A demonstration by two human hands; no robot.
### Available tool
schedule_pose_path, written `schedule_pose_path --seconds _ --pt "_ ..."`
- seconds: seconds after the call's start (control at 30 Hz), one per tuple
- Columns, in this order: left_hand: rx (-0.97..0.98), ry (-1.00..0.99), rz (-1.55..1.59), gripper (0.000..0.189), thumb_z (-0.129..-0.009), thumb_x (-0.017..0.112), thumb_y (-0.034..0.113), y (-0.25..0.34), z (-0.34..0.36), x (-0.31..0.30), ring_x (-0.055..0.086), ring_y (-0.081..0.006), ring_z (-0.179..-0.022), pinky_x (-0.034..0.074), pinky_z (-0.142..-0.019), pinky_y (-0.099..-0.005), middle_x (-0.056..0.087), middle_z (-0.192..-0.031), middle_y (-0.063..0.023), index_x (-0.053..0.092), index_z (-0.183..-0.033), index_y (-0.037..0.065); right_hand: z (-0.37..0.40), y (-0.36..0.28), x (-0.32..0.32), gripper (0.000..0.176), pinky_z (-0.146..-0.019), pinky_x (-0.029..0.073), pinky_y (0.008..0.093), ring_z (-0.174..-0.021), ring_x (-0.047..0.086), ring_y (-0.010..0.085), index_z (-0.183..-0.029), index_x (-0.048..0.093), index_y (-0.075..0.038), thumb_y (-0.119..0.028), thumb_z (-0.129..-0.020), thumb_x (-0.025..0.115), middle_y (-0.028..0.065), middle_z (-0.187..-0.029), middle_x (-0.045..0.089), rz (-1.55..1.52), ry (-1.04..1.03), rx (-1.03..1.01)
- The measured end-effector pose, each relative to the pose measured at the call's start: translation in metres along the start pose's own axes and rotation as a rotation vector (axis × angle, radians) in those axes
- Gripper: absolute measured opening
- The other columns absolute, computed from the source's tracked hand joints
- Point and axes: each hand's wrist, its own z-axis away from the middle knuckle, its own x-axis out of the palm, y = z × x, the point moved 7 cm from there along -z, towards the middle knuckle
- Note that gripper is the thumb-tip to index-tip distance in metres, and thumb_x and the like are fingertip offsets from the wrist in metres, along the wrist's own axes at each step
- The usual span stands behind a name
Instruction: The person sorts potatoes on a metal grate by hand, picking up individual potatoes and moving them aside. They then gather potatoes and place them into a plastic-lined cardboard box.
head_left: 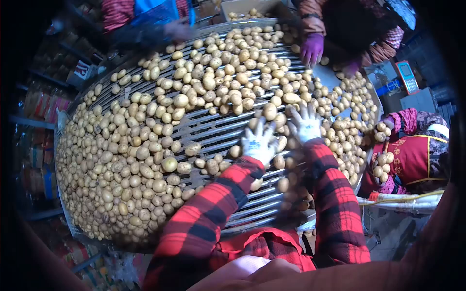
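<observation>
My left hand (260, 142), in a pale glove with dirty fingertips, reaches over the slatted metal sorting table (208, 127) with its fingers spread. A potato (270, 111) lies just beyond its fingertips. To its right, my right hand (306, 124), gloved the same way, rests fingers-apart at the edge of the potatoes (291, 98). Neither hand is closed around a potato. Several potatoes lie between the two hands, and one potato (235, 151) sits left of my left hand. Red and black checked sleeves cover both my arms.
Potatoes (121, 169) are heaped over the table's left side. Across the table, a co-worker's purple glove (312, 49) touches the far edge. At right, a person in a red apron (410, 157) holds potatoes. A box (252, 7) with potatoes stands behind; a handheld device (407, 77) is at right.
</observation>
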Motion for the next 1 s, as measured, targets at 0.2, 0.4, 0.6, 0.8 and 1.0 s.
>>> schedule_pose_path --seconds 0.2,0.4,0.6,0.8,1.0 --pt "0.475 -0.147 -0.157 0.057 -0.093 0.057 0.044 0.116 0.057 0.052 0.028 -0.0471 -0.145 0.012 -0.116 -0.0742 0.038 -0.16 -0.0069 0.053 -0.145 0.02 0.141 0.051 -0.053 0.054 -0.105 0.04 0.0591 -0.13 0.048 0.0458 -0.14 0.055 -0.014 -0.031 -0.09 0.066 0.0214 -0.149 0.047 -0.045 0.232 0.375" --pt "0.62 -0.247 0.028 0.058 -0.091 0.063 0.04 0.097 0.152 0.065 0.016 -0.0448 -0.152 0.009 -0.121 -0.0663 0.037 -0.161 -0.0084 0.053 -0.145 0.022 0.283 -0.036 -0.027 0.073 -0.115 0.023 0.0675 -0.144 0.025 0.0545 -0.15 0.047 -0.016 -0.042 -0.086 0.069 0.0255 -0.156 0.034 -0.042 -0.048 0.586" --pt "0.628 -0.287 0.108 0.057 -0.088 0.068 0.038 0.065 0.2 0.048 0.022 -0.0454 -0.149 0.014 -0.122 -0.0634 0.04 -0.157 -0.0109 0.057 -0.14 0.02 0.212 0.018 -0.002 0.057 -0.112 0.023 0.0718 -0.146 0.02 0.0516 -0.146 0.052 -0.028 -0.039 -0.091 0.063 0.0141 -0.158 0.035 0.023 0.024 0.634" --pt "0.62 -0.313 0.137 0.056 -0.088 0.068 0.038 0.052 0.208 0.038 0.026 -0.0449 -0.147 0.017 -0.121 -0.0632 0.042 -0.155 -0.0109 0.058 -0.14 0.019 0.137 0.09 0.002 0.057 -0.109 0.015 0.0793 -0.146 0.027 0.0334 -0.146 0.05 -0.027 -0.045 -0.092 0.059 0.0066 -0.156 0.038 0.14 -0.078 0.469" --pt "0.515 -0.313 0.443 0.039 -0.088 0.068 0.023 -0.007 0.247 0.023 0.049 -0.0415 -0.133 0.034 -0.114 -0.0568 0.059 -0.137 -0.0131 0.065 -0.125 0.011 0.114 0.093 -0.036 0.052 -0.114 0.023 0.0676 -0.138 0.042 0.0329 -0.138 0.058 -0.02 -0.036 -0.089 0.065 0.0075 -0.145 0.053 0.085 0.19 0.462"
